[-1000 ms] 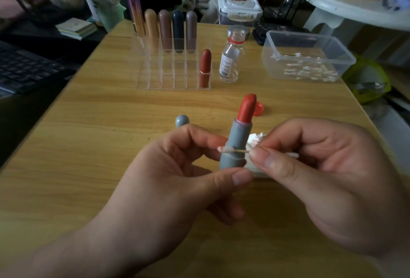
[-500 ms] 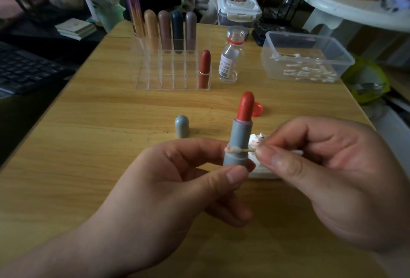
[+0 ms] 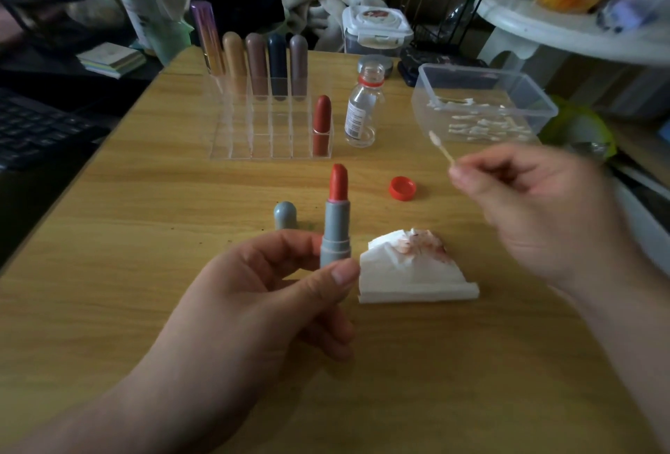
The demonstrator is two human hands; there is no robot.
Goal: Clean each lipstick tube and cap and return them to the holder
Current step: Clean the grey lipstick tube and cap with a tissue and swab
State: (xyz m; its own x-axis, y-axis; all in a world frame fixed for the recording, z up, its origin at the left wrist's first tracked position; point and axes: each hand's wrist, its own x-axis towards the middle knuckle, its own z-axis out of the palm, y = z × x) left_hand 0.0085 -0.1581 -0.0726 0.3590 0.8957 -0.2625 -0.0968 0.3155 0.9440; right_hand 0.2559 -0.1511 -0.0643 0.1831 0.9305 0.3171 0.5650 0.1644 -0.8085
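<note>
My left hand point(image 3: 261, 305) grips the base of an open grey lipstick tube point(image 3: 335, 228), upright, its red stick extended. Its grey cap point(image 3: 285, 215) stands on the table just left of the tube. My right hand point(image 3: 540, 214) pinches a cotton swab point(image 3: 439, 146), lifted to the right and clear of the tube. The clear acrylic holder point(image 3: 253, 127) stands further back with several capped lipsticks in its rear row and a red lipstick point(image 3: 322, 125) in the front right slot.
A stained white tissue point(image 3: 413, 272) lies right of the tube. A red bottle cap point(image 3: 402, 188), an uncapped clear bottle point(image 3: 362, 109) and a clear box of cotton swabs point(image 3: 486, 105) sit beyond. A keyboard point(image 3: 32, 131) is at the left, off the wooden table point(image 3: 145, 218).
My right hand has pulled the swab off the tube's side and swung it up to the right. The left hand holds the tube in much the same place.
</note>
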